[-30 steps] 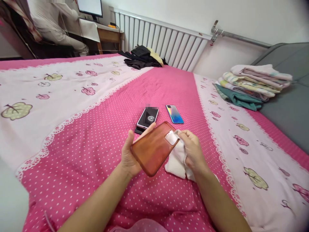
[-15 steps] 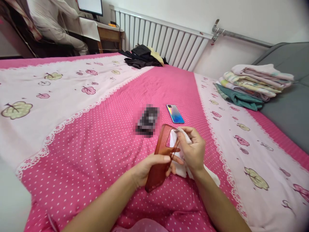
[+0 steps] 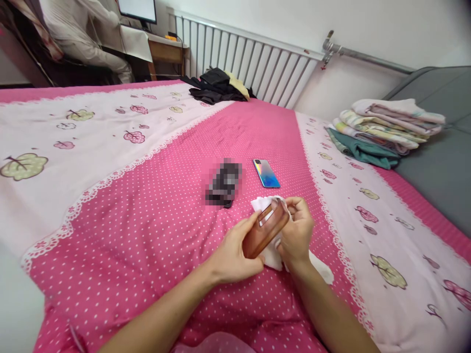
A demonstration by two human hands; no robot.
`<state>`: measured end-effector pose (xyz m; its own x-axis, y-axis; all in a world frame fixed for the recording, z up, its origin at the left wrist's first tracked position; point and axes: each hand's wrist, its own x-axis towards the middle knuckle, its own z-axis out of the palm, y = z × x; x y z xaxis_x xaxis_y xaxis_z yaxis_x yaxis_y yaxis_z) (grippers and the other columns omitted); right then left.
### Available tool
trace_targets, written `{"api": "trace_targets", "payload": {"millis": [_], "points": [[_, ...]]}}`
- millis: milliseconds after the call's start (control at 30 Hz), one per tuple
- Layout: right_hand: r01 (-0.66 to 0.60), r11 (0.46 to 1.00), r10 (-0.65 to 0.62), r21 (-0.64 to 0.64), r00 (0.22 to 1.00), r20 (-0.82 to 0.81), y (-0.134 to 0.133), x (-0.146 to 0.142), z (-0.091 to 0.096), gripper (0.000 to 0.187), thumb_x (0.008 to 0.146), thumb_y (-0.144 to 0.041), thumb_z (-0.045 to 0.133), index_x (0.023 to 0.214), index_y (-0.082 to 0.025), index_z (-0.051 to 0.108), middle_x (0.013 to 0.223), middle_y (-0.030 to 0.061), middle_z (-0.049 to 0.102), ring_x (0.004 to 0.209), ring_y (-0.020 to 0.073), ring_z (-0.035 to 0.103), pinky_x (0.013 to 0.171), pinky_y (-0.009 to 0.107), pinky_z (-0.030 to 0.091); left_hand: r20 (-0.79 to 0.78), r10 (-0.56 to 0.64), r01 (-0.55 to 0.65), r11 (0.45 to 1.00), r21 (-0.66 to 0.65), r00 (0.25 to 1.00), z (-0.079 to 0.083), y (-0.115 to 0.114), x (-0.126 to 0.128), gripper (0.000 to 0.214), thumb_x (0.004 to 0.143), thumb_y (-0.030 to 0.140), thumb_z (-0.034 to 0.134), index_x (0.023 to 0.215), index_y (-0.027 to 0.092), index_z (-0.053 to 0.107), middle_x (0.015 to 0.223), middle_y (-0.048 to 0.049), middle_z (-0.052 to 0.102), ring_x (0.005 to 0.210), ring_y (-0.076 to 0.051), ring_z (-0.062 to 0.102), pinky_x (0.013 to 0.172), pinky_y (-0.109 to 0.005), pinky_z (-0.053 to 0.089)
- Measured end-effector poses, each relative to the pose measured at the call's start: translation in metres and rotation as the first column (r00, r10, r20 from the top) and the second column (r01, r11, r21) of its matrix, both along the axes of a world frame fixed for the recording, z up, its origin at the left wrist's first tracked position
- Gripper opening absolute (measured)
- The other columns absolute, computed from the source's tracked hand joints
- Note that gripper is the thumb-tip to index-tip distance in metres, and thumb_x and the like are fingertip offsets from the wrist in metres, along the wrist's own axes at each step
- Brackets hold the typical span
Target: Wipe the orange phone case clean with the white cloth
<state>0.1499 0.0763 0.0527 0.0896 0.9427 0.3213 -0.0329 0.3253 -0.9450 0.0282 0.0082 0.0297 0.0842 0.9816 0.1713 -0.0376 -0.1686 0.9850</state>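
My left hand [image 3: 233,252] grips a translucent red-brown phone case [image 3: 265,234], held on edge so its narrow side faces me. My right hand [image 3: 298,233] is closed on a white cloth [image 3: 274,255] and presses it against the far side of the case. Both hands hover just above the pink dotted bedspread [image 3: 147,230]. Beyond them lie a phone with a shiny blue back [image 3: 266,173] and a dark blurred phone [image 3: 224,183] to its left.
A stack of folded clothes [image 3: 386,130] sits at the right by a grey sofa [image 3: 441,162]. Dark clothes [image 3: 217,86] lie at the bed's far edge before a white radiator [image 3: 250,61]. A person in light clothing [image 3: 81,34] sits at a desk at the top left.
The case turned from flat, back facing me, to standing on edge. My left hand shifted its hold from beneath to the near side, and the cloth in my right hand moved behind the case.
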Motion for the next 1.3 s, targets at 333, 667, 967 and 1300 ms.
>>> {"api": "trace_targets", "payload": {"millis": [333, 667, 967, 1300], "points": [[-0.018, 0.985, -0.011, 0.173, 0.987, 0.163, 0.016, 0.007, 0.001, 0.021, 0.072, -0.033, 0.071, 0.078, -0.02, 0.056, 0.069, -0.0039, 0.055, 0.062, 0.0108, 0.052, 0.061, 0.024, 0.044, -0.123, 0.217, -0.215, 0.976, 0.024, 0.968, 0.011, 0.005, -0.008, 0.079, 0.057, 0.009, 0.065, 0.134, 0.016, 0.048, 0.135, -0.0136, 0.05, 0.125, -0.035, 0.044, 0.109, -0.048, 0.026], [-0.158, 0.984, 0.158, -0.086, 0.987, -0.012, 0.008, 0.004, 0.007, 0.026, 0.065, -0.035, 0.077, 0.079, -0.019, 0.062, 0.074, -0.0007, 0.064, 0.065, 0.0132, 0.06, 0.062, 0.025, 0.048, -0.301, 0.308, -0.272, 0.95, 0.155, 0.903, 0.005, 0.004, -0.005, 0.089, 0.058, 0.014, 0.064, 0.141, 0.01, 0.033, 0.123, -0.0161, 0.053, 0.116, -0.033, 0.046, 0.102, -0.046, 0.032], [-0.164, 0.957, 0.138, -0.241, 0.983, -0.12, 0.002, -0.002, 0.007, 0.032, 0.065, -0.043, 0.075, 0.065, -0.018, 0.054, 0.056, -0.0038, 0.056, 0.048, 0.0098, 0.051, 0.047, 0.023, 0.044, -0.206, 0.227, -0.194, 0.967, 0.167, 0.952, 0.001, -0.003, 0.007, 0.089, 0.054, 0.009, 0.063, 0.139, 0.021, 0.039, 0.11, -0.01, 0.056, 0.104, -0.031, 0.049, 0.095, -0.045, 0.037], [-0.579, 0.637, 0.505, -0.509, 0.812, -0.292, 0.006, 0.001, 0.002, 0.026, 0.065, -0.036, 0.077, 0.07, -0.015, 0.063, 0.066, 0.0023, 0.065, 0.058, 0.014, 0.06, 0.059, 0.028, 0.051, -0.243, 0.231, -0.174, 0.957, 0.233, 0.942, 0.005, -0.002, 0.002, 0.071, 0.054, 0.009, 0.063, 0.124, 0.018, 0.053, 0.109, -0.0111, 0.057, 0.106, -0.033, 0.049, 0.097, -0.046, 0.035]]}}
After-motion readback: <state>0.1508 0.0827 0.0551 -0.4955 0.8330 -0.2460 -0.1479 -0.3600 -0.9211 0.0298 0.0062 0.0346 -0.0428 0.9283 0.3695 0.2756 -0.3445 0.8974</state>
